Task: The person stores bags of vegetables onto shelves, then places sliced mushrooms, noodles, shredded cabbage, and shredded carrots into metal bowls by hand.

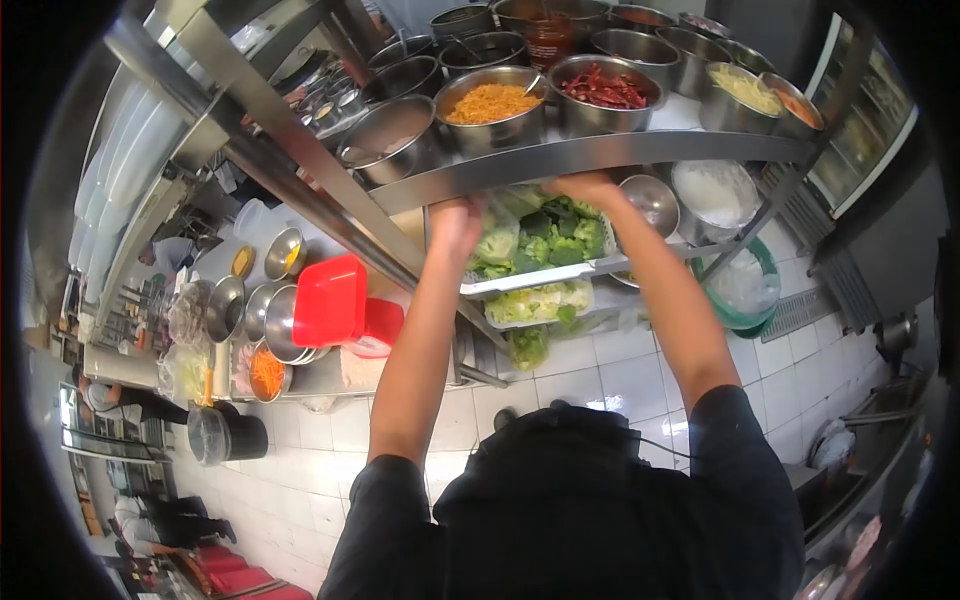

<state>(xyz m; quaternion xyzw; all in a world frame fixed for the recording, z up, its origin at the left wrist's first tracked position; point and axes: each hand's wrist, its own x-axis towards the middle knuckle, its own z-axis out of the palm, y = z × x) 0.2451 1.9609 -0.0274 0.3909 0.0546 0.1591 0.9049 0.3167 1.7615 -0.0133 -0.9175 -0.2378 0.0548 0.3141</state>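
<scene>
Both my arms reach under the steel shelf edge to a white plastic crate [545,276] of broccoli [548,247]. At the crate's left end, my left hand [458,224] looks closed on a clear plastic bag [497,222] lying over the broccoli; its fingertips are blurred. My right hand [585,187] is over the back right of the broccoli, with its fingers hidden by the shelf edge. Below this crate is another white crate [535,322] with pale green cut vegetables [540,300].
The steel shelf [600,152] above my hands carries several metal pots, one with orange shreds [493,103], another with dried red chillies [603,88]. A red plastic container [330,300] stands on the left counter. A green basket [745,290] sits at right. Other people work at far left.
</scene>
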